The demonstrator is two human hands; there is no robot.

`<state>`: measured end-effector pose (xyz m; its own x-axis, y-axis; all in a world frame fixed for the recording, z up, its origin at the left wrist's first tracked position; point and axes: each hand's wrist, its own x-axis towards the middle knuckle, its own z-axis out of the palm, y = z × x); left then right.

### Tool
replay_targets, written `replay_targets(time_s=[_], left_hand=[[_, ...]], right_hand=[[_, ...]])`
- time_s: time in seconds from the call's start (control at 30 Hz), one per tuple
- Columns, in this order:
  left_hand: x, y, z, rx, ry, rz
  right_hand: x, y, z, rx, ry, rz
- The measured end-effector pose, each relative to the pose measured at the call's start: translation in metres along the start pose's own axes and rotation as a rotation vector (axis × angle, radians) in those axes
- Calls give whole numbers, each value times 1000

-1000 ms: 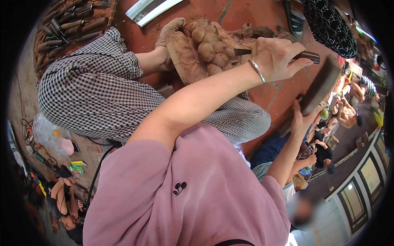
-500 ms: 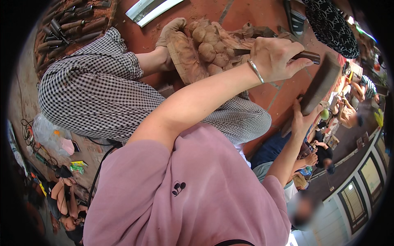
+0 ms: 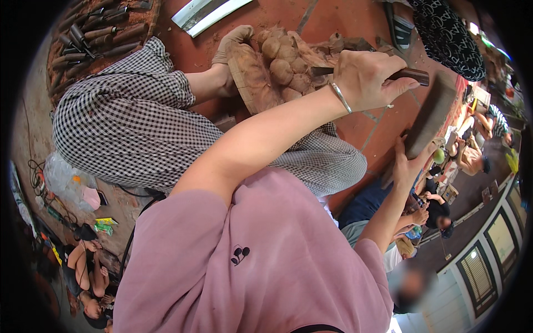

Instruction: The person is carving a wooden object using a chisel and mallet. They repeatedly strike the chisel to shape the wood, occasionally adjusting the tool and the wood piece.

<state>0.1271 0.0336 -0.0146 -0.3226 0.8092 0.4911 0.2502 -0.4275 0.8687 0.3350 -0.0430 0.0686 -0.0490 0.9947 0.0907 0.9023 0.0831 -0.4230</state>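
My left hand [image 3: 366, 80], with a silver bangle at its wrist, is closed round the dark handle of a wood chisel [image 3: 417, 76]. The chisel's blade points left and meets a reddish-brown wood carving [image 3: 283, 69] with rounded, fruit-like lumps. Lower right, my right hand [image 3: 410, 158] grips a thick wooden mallet [image 3: 432, 114]. The mallet's block stands close to the handle's butt end; whether they touch, I cannot tell. My bare foot [image 3: 236, 41] rests against the carving's left side. My left hand and forearm hide part of the carving.
Several carving tools [image 3: 91, 39] lie in a chip-strewn tray at upper left. A pale metallic strip [image 3: 208, 16] lies on the red tile floor [image 3: 266, 12]. A sandalled foot [image 3: 401, 30] is at upper right. Other people sit at right and lower left. A plastic bag [image 3: 64, 177] lies at left.
My left hand and the chisel have shifted slightly left. The mallet has moved a little left too. Both grips stay the same.
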Motion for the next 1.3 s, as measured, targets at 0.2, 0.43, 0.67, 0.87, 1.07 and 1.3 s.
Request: replay_targets(time_s=[0.2,0.43,0.67,0.87,1.07,1.3], left_hand=[[-2,5,-6,-55,15,-45],[-10,20,2,-40,-66,-10],[0,6,7,30,-15,-5],[5,3,13,19,40,-47],[8,4,11,-1,96,-76],[7,1,11,-24,126,-77]], right_hand=[[-3,-15,6,67,32,25],[-3,-10,8,451,68,163],[1,-10,6,431,49,176],[8,-16,2,599,24,217],[17,6,-14,52,1,137],[19,-1,-13,7,-22,144]])
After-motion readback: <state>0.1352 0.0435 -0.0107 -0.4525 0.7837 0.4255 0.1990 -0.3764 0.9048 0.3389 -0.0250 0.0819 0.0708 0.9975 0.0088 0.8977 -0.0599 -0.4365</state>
